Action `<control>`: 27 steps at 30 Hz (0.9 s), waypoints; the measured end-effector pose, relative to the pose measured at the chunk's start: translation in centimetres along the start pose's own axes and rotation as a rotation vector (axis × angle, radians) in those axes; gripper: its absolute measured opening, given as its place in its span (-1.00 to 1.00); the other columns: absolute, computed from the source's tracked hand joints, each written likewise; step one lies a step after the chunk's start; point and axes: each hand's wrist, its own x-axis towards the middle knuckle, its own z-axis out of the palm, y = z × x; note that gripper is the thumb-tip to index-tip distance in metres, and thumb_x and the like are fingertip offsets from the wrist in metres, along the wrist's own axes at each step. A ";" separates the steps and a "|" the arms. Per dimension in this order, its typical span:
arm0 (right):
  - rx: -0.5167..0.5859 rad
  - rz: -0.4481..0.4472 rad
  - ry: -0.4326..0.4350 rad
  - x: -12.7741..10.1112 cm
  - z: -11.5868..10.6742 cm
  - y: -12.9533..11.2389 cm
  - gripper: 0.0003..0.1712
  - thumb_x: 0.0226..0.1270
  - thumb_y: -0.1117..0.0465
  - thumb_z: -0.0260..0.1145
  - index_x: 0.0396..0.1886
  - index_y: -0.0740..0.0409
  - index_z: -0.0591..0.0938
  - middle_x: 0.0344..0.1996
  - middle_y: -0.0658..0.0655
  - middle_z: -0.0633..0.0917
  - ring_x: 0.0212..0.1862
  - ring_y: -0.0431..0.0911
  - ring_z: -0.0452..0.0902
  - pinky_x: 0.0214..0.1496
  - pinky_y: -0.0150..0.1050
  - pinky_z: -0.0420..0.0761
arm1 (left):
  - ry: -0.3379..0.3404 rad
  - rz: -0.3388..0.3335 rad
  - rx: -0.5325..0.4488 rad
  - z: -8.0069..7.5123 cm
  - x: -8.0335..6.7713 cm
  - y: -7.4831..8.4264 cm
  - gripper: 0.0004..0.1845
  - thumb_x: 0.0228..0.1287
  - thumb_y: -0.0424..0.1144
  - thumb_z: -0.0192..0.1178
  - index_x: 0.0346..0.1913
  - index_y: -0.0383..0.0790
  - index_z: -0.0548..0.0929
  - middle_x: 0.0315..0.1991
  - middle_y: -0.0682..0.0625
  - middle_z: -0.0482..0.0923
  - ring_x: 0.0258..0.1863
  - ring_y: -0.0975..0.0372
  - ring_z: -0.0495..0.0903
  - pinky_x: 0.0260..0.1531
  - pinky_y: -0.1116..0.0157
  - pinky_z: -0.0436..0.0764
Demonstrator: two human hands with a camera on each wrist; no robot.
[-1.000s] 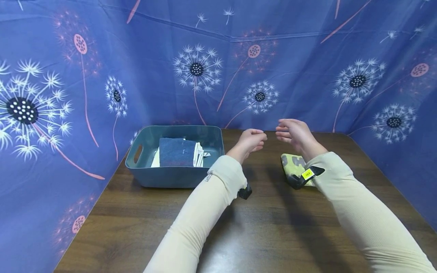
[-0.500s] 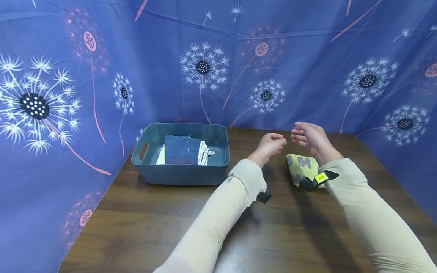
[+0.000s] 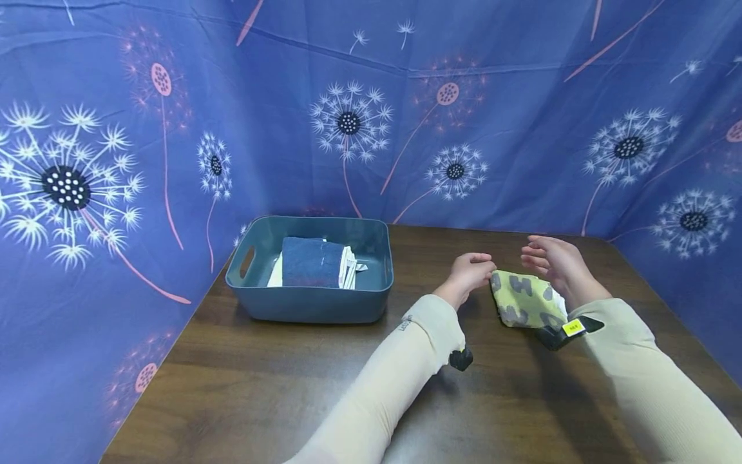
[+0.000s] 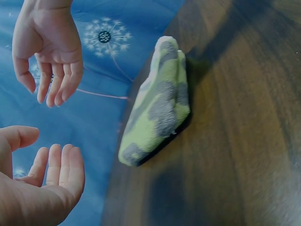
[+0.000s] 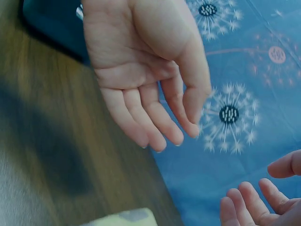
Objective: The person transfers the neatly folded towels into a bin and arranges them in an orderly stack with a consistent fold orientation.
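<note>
A folded yellow-green towel (image 3: pixel 524 299) with grey letter-like patches lies on the wooden table at the right, its white side showing along the right edge. My left hand (image 3: pixel 468 277) hovers at its left corner, fingertips close beside the cloth. Over its right side is my right hand (image 3: pixel 559 267), palm turned toward the left one. The fingers of both hands are relaxed and slightly bent, with nothing in them. In the left wrist view, the towel (image 4: pixel 160 106) stands out as a thick, layered bundle, apart from both hands.
A blue-green plastic basket (image 3: pixel 307 306) with handle holes stands at the back left. Inside it are a folded dark blue cloth (image 3: pixel 312 263) and white cloth (image 3: pixel 350 267). A blue dandelion-print curtain (image 3: pixel 278 129) hangs around the table (image 3: pixel 243 386).
Both hands have moved right and come down toward the towel, one to either side. The head view has shifted slightly. Basket and towel stay where they were.
</note>
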 end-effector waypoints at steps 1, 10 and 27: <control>0.002 -0.002 0.004 0.0 -0.4 0.1 -0.68 0.43 0.26 -0.01 -0.49 0.01 0.60 -0.54 0.03 0.66 -0.47 -0.16 0.62 -0.31 -0.33 0.62 | -0.006 0.003 -0.010 0.2 0.0 -0.3 -0.83 0.20 -0.40 0.18 -0.15 -0.23 0.64 -0.38 0.06 0.53 -0.43 0.25 0.54 -0.23 0.24 0.60; 0.094 0.008 0.016 -0.1 -2.5 0.7 -0.63 0.42 0.31 -0.02 -0.52 0.05 0.63 -0.55 0.09 0.65 -0.48 -0.11 0.62 -0.30 -0.30 0.62 | 0.014 -0.023 -0.032 1.4 0.6 -2.6 -0.81 0.17 -0.45 0.14 -0.16 -0.25 0.64 -0.38 0.03 0.54 -0.28 0.13 0.60 -0.16 0.19 0.58; -0.081 -0.006 0.173 0.3 -6.5 4.3 -0.92 0.38 0.26 0.05 -0.20 0.16 0.39 -0.59 -0.07 0.61 -0.51 -0.25 0.58 -0.37 -0.40 0.59 | 0.061 -0.040 -0.073 3.3 0.9 -5.6 -0.62 0.02 -0.55 0.17 -0.01 -0.41 0.56 -0.33 -0.01 0.47 -0.29 0.17 0.54 -0.15 0.10 0.57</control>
